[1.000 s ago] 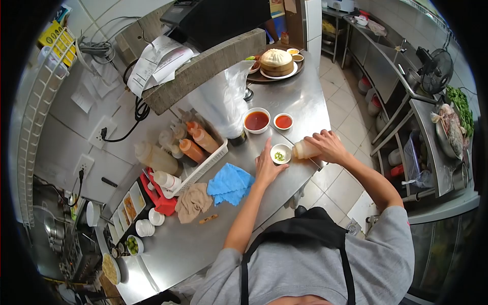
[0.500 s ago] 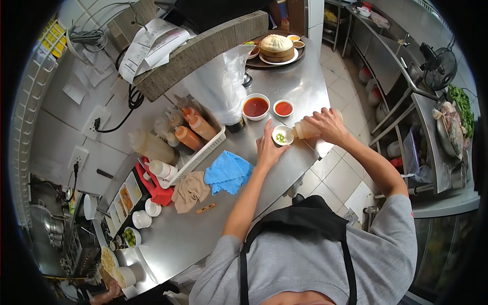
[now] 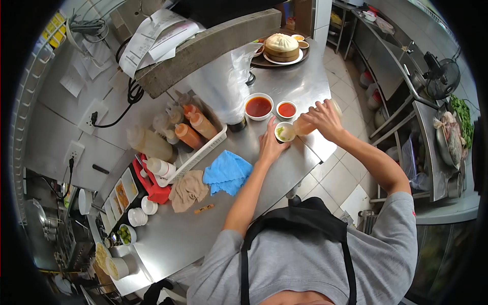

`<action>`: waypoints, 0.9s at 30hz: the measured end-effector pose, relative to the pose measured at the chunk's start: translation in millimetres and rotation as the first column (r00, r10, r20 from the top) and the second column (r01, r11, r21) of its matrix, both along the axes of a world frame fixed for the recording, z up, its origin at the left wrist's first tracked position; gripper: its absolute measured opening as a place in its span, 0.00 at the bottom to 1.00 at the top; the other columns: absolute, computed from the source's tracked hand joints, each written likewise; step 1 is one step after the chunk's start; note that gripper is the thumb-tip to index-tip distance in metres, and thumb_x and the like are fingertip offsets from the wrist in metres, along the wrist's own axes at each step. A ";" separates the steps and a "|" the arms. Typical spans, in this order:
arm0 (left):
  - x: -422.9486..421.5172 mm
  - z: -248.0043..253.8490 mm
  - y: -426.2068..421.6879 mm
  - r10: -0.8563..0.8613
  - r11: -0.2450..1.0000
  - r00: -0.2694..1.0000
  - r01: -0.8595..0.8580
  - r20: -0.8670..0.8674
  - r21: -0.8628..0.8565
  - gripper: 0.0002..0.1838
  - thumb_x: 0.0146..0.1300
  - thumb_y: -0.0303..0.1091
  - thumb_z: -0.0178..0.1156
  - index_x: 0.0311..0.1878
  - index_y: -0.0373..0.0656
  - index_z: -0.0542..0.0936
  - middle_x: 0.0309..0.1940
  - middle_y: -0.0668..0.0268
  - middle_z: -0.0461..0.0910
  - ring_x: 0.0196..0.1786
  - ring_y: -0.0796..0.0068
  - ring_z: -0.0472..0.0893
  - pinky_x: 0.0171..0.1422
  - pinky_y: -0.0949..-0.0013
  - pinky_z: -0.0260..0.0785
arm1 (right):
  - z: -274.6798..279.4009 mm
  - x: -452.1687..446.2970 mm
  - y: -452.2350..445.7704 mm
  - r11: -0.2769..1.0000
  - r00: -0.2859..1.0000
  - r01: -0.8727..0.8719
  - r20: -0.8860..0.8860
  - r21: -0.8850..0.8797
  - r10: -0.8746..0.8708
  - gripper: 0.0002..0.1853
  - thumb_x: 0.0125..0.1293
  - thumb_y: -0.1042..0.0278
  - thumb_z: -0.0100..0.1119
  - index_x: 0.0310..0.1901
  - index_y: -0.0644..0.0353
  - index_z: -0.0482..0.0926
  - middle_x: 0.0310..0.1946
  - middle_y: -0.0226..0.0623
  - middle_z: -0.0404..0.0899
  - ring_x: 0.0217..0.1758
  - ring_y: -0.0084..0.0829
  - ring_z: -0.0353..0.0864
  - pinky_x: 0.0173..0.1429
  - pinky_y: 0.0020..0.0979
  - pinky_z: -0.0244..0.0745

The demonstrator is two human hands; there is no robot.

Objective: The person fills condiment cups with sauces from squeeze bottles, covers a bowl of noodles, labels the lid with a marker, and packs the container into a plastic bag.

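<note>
Steel counter [image 3: 178, 241] shines; my left hand [image 3: 270, 148] holds the bowl [image 3: 284, 132], probably light, by its side, and my right hand [image 3: 325, 121] wraps the bottle [image 3: 303, 125], probably soft.

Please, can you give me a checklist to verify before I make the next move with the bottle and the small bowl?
1. Left hand steadies the small bowl: ok.
2. Right hand grips the bottle, tilted with its mouth at the bowl's right side: ok.
3. Bottle mouth free of the bowl's rim: cannot tell, they overlap in this view.
4. Enough left in the bottle: cannot tell, the hand covers much of it.
5. Large red sauce bowl and small red sauce bowl upright: ok.
6. Blue cloth apart from the bowls: ok.
</note>
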State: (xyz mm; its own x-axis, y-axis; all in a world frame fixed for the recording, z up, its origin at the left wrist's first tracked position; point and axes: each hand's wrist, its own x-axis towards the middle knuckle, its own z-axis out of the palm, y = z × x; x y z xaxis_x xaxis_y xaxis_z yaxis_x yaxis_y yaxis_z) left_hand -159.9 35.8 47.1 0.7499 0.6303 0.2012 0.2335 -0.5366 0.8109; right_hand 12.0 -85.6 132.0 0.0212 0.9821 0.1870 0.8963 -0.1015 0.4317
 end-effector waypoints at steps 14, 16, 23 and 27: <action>-43.8 -7.4 -0.2 0.104 0.995 0.988 -0.104 0.112 -0.003 0.51 0.45 0.33 0.70 0.69 0.48 0.49 0.63 0.50 0.62 0.66 0.56 0.63 0.63 0.58 0.58 | 15.1 -9.4 20.0 0.997 0.997 0.009 0.077 -0.082 -0.002 0.18 0.52 0.66 0.58 0.46 0.40 0.75 0.42 0.22 0.76 0.53 0.27 0.67 0.63 0.39 0.54; -62.5 0.6 -0.7 0.163 0.986 0.978 -0.167 0.129 0.019 0.41 0.48 0.33 0.68 0.65 0.46 0.58 0.59 0.54 0.68 0.63 0.59 0.67 0.60 0.60 0.61 | 11.1 -7.0 16.7 0.999 0.997 0.007 0.075 -0.047 -0.003 0.18 0.52 0.67 0.58 0.47 0.41 0.75 0.42 0.23 0.76 0.54 0.28 0.67 0.63 0.40 0.54; -167.0 20.2 3.3 0.519 0.848 0.800 -0.527 0.302 -0.061 0.15 0.55 0.30 0.64 0.46 0.42 0.75 0.45 0.68 0.80 0.47 0.75 0.77 0.47 0.70 0.66 | -11.5 14.1 5.9 0.993 0.991 -0.095 -0.090 0.069 0.101 0.24 0.52 0.72 0.54 0.55 0.50 0.71 0.50 0.36 0.73 0.62 0.39 0.63 0.67 0.48 0.48; -249.3 25.7 18.5 0.674 0.590 0.501 -0.807 0.543 0.013 0.10 0.58 0.30 0.61 0.41 0.40 0.75 0.38 0.67 0.78 0.40 0.75 0.76 0.42 0.73 0.65 | 17.8 -9.9 7.9 0.999 0.999 -0.031 -0.045 -0.030 0.030 0.20 0.55 0.73 0.48 0.51 0.48 0.73 0.42 0.32 0.76 0.51 0.35 0.70 0.57 0.41 0.59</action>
